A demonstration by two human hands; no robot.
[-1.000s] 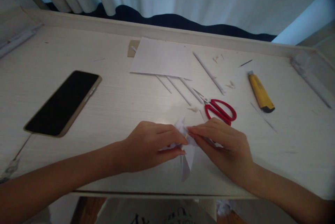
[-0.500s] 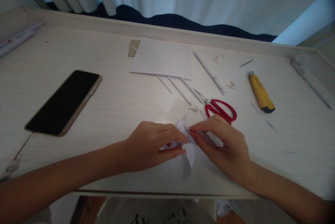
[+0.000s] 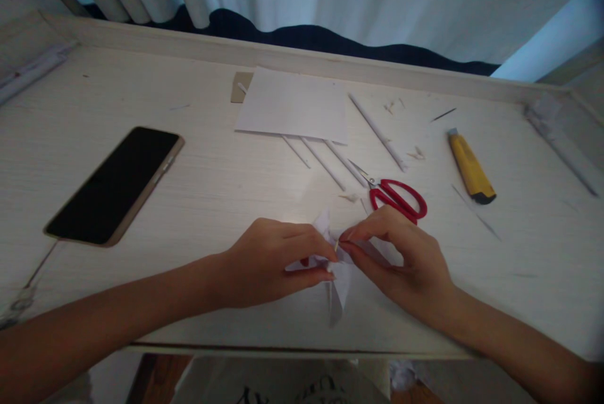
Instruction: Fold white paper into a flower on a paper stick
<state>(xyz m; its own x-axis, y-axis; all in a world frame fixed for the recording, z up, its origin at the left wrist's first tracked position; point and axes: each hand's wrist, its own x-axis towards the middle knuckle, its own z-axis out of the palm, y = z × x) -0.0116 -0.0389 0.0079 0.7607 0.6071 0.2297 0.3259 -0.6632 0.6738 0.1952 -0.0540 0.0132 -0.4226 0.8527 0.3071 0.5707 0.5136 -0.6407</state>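
Between my hands, near the table's front edge, is a white paper pinwheel (image 3: 340, 287) with pointed blades, partly hidden by my fingers. My left hand (image 3: 278, 262) is closed around its middle from the left, thumb below and forefinger above. From the right, my right hand (image 3: 401, 253) pinches at the centre with thumb and forefinger. A tiny pale stick end (image 3: 336, 245) shows at these fingertips; whether the right fingers grip it or the paper is unclear. Just behind my right hand lie red-handled scissors (image 3: 403, 197), their blades pointing away to the left.
A white paper sheet (image 3: 292, 105) covers part of several rolled paper sticks (image 3: 323, 165) and a beige card (image 3: 240, 88). Another paper stick (image 3: 377, 132) lies beside it. A phone (image 3: 116, 187) is at left, a yellow glue tube (image 3: 470, 168) at right. Paper scraps (image 3: 416, 153) lie around.
The pinwheel has turned and dipped slightly between my fingers. My right fingertips have shifted a little lower and left, and the pale stick end now shows more clearly.
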